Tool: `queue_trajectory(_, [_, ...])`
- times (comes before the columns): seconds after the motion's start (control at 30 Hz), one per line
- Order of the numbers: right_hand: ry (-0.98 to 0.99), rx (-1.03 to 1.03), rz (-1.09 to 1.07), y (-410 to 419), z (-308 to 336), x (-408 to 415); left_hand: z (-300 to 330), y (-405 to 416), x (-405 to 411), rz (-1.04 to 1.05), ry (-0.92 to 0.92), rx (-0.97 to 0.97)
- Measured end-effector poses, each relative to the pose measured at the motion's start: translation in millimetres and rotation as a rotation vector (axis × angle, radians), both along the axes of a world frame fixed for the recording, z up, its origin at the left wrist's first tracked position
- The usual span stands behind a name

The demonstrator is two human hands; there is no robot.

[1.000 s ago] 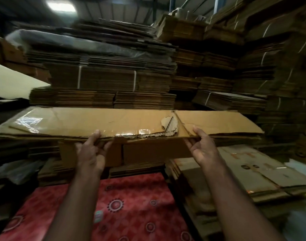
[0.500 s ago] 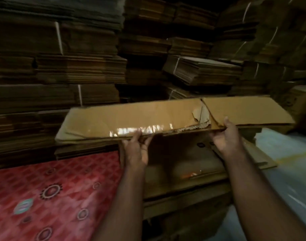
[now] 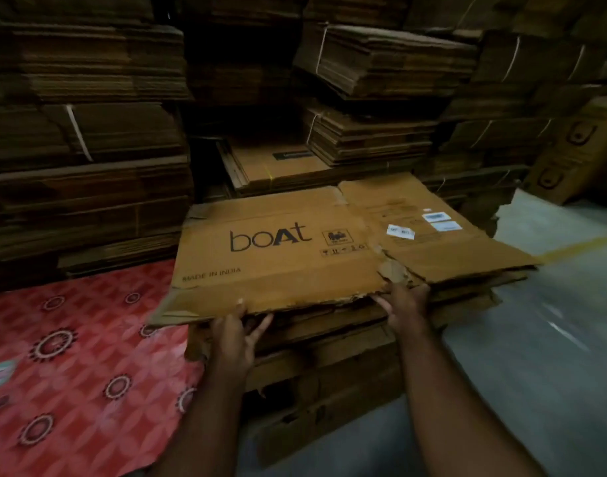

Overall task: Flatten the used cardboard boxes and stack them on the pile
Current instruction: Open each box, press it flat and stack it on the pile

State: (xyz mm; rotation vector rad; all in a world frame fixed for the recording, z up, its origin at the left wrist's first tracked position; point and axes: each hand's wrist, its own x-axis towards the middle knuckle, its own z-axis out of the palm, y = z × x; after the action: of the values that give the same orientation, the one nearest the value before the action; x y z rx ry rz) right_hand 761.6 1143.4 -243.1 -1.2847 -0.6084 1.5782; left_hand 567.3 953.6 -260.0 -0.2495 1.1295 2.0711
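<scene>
Two hands hold one flattened cardboard box (image 3: 329, 249) by its near edge, over a low pile of flattened boxes (image 3: 329, 359) in the middle of the view. Its long axis runs left to right, the right end angled slightly away, and its printed face is up: "boAt" and "MADE IN INDIA" read upright from the near side, with white labels (image 3: 422, 223) on the right panel. It lies almost flat, and whether it rests fully on the pile cannot be told. The near edge is torn and ragged near the centre fold.

At left, a red patterned mat (image 3: 71, 366) covers the floor. The left hand (image 3: 235, 333) grips the near edge left of centre, thumb on top, fingers spread underneath. The right hand (image 3: 403, 302) grips the edge at the torn fold, fingers curled under; its thumb is not clearly visible.

Behind the mat and the pile, tall stacks of bundled cardboard (image 3: 85, 132), tied with white straps, fill the dim room. To the right lies pale grey floor (image 3: 553, 339) with a yellow line (image 3: 577, 247), and upright printed cartons (image 3: 577, 149) stand at the far right.
</scene>
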Motion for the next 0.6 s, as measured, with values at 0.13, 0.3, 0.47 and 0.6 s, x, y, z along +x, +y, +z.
queue_trajectory(0.13, [-0.040, -0.016, 0.003, 24.8, -8.4, 3.9, 1.9, 12.8, 18.3, -0.045, 0.011, -0.060])
queue_trajectory(0.3, [-0.162, -0.026, -0.015, 39.8, -32.1, 17.9, -17.5, 27.3, 45.7, 0.011, -0.021, -0.132])
queue_trajectory(0.47, [-0.201, 0.022, 0.032, 48.0, -44.4, 21.9, -22.9, 36.8, 40.3, 0.019, 0.006, -0.192])
queue_trajectory(0.6, [-0.206, 0.003, 0.041, 54.9, -43.4, 27.8, -26.9, 36.3, 52.6, -0.009, 0.054, -0.234])
